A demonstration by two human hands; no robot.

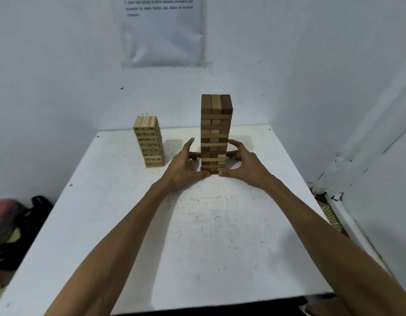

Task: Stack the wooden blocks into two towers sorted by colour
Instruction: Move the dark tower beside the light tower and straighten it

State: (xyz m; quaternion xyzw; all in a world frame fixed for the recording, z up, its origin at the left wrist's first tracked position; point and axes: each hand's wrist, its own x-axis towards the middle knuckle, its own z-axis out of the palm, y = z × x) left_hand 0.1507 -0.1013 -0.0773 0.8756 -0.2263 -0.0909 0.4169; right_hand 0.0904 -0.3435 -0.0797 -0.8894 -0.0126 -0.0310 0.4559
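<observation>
A tall tower of brown wooden blocks point(216, 124) stands on the white table point(197, 236), right of centre at the back. A shorter tower of pale blocks point(149, 142) stands to its left, apart from it. My left hand point(185, 165) cups the brown tower's lower left side, fingers spread, thumb at the base. On the tower's right, my right hand point(242, 163) mirrors it, with fingertips against the lower blocks. Neither hand lifts a block.
White walls close in behind and to the right of the table, with a paper sheet point(163, 30) taped above. Dark bags point(17, 224) lie on the floor at the left. Woven items point(332, 217) sit beside the table's right edge.
</observation>
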